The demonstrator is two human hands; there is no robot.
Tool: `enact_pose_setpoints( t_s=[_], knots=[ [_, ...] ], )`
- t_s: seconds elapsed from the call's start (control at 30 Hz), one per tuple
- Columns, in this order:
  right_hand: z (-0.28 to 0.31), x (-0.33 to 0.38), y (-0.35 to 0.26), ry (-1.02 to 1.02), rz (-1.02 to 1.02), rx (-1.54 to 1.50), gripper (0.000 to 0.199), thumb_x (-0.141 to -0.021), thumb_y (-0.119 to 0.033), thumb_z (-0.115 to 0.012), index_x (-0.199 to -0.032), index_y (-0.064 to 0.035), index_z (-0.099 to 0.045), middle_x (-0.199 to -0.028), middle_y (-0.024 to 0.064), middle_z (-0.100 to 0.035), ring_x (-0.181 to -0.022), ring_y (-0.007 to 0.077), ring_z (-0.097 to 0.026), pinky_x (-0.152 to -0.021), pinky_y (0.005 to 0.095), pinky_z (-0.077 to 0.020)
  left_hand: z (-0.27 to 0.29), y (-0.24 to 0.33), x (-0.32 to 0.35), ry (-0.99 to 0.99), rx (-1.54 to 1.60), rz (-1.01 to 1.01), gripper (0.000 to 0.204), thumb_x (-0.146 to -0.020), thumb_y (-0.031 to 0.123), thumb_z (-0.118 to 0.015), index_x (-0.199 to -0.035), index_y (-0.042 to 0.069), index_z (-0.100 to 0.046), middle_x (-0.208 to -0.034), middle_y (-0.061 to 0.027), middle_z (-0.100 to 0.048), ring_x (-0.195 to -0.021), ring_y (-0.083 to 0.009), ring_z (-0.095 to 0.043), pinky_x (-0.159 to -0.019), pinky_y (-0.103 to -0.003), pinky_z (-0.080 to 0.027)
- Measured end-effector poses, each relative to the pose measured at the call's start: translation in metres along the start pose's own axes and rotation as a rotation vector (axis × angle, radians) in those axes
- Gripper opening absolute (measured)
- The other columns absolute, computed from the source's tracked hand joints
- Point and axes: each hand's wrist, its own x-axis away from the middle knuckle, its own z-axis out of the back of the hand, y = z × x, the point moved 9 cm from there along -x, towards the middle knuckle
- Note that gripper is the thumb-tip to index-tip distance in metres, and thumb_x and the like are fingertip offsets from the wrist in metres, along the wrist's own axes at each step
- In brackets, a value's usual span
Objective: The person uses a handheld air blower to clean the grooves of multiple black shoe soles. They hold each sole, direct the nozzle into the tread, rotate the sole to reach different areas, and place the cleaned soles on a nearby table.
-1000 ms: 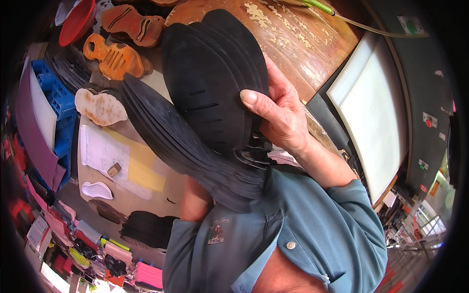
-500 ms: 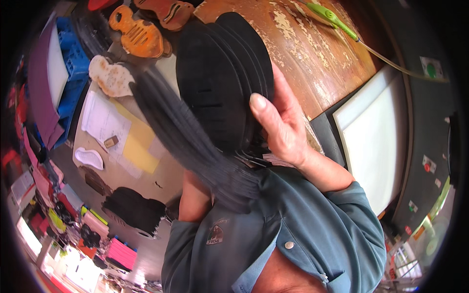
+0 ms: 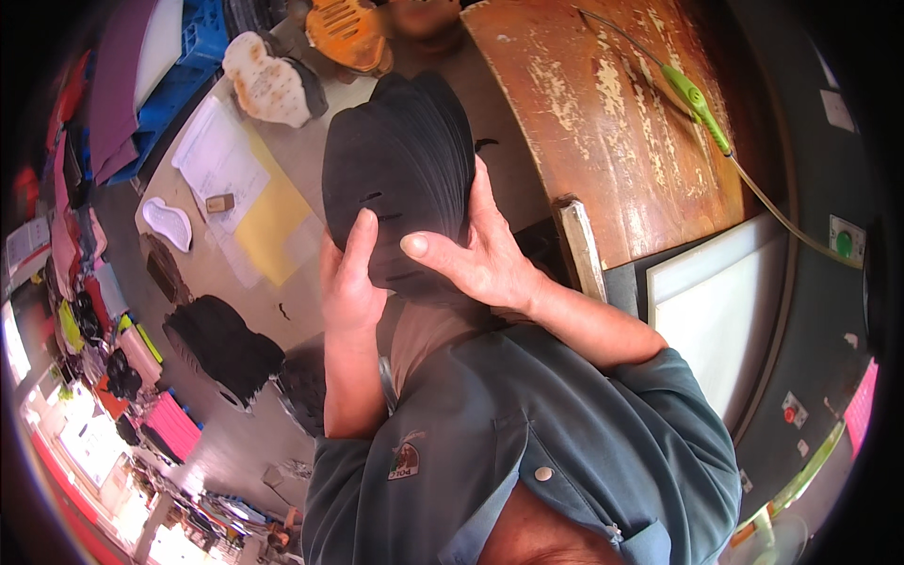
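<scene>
A thick stack of black insole-shaped pieces [image 3: 400,141] is held upright in front of my chest, with short slots cut in its face. My left hand [image 3: 353,282] grips its lower left side, thumb on the front face. From the right, my right hand [image 3: 485,259] wraps round the stack's edge, its thumb also lying across the face. The fingers behind the stack are mostly hidden. The layers' edges show in fine ridges along the right side.
A table at left bears papers [image 3: 221,155], a yellow sheet [image 3: 273,235], a small block [image 3: 219,202] and a pale insole shape [image 3: 169,224]. Beyond lie a rust-spotted white form [image 3: 266,80] and an orange form [image 3: 344,33]. At right are a worn wooden board [image 3: 603,122] and a green-handled corded tool [image 3: 692,99].
A blurred, fanned-out run of black pieces on the left is gone from there; one compact stack now sits between both hands. My left hand has come into sight, and the view has shifted.
</scene>
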Motion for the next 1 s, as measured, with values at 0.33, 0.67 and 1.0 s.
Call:
enact_pose_setpoints(
  t_s=[0.33, 0.67, 1.0],
  knots=[
    [-0.012, -0.049, -0.011, 0.010, 0.030, 0.327, 0.131, -0.078, -0.051, -0.094, -0.167, 0.0103, -0.022, -0.169, 0.0322, -0.034, -0.159, 0.0341, -0.036, -0.130, 0.0416, -0.0301, 0.019, 0.029, 0.017, 0.136, -0.216, -0.082, 0.062, -0.109, 0.017, -0.062, -0.161, -0.007, -0.038, -0.153, -0.0189, -0.057, -0.138, -0.0239, -0.056, -0.115, -0.036, -0.046],
    [-0.101, -0.065, 0.050, -0.056, -0.061, 0.156, 0.124, -0.092, -0.030, -0.090, -0.171, 0.0063, -0.001, -0.150, 0.0190, -0.058, -0.137, 0.0269, -0.057, -0.118, 0.0374, -0.0451, 0.114, 0.042, 0.028, 0.322, -0.219, -0.033, 0.078, -0.105, 0.042, -0.072, -0.161, -0.003, -0.042, -0.154, -0.0188, -0.057, -0.144, -0.0260, -0.053, -0.120, -0.038, -0.041],
    [-0.173, -0.044, 0.204, -0.210, -0.556, 0.136, 0.062, -0.096, -0.027, -0.085, -0.142, 0.0039, -0.057, -0.128, 0.0116, -0.071, -0.115, 0.0196, -0.067, -0.103, 0.0342, -0.0539, 0.245, 0.027, 0.034, 0.663, -0.076, -0.037, 0.079, -0.105, 0.039, -0.073, -0.161, -0.005, -0.039, -0.156, -0.0207, -0.053, -0.144, -0.0261, -0.052, -0.120, -0.039, -0.042]
  ],
)
